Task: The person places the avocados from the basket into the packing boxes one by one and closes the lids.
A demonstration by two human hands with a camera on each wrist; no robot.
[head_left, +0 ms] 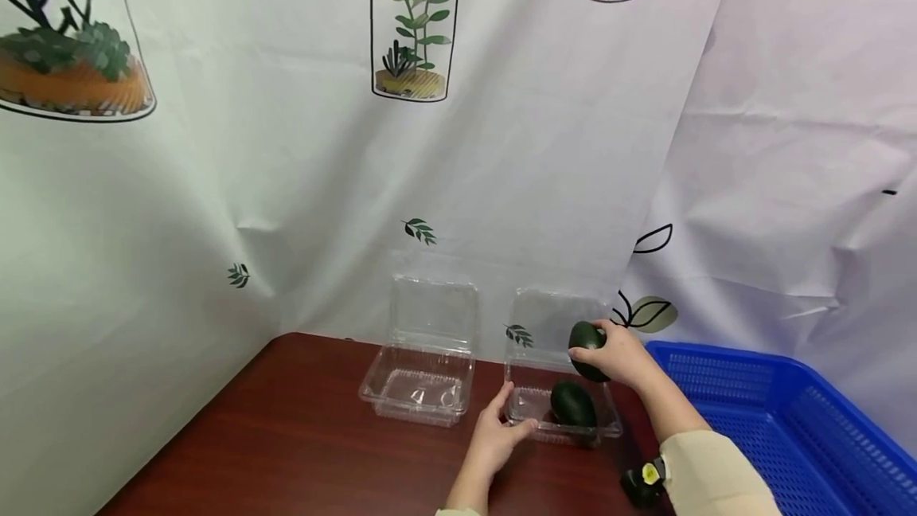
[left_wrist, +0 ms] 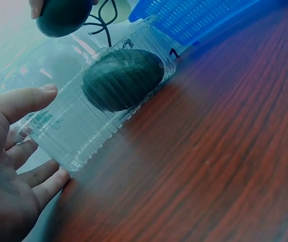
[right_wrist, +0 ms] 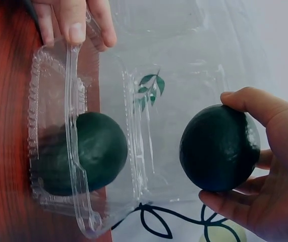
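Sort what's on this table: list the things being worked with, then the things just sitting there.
In use:
- right hand gripping a dark green avocado above the box
- left hand touching the front edge of the open clear clamshell box
- second avocado lying inside that box

Lying about:
- empty open clamshell box, further left
- blue basket, on the right

At my eleven o'clock an empty clear clamshell box (head_left: 423,377) sat open on the dark wood counter (head_left: 286,444). A blue plastic basket (head_left: 788,420) stood at my three o'clock, and a plant-printed white curtain (head_left: 286,142) hung behind everything.
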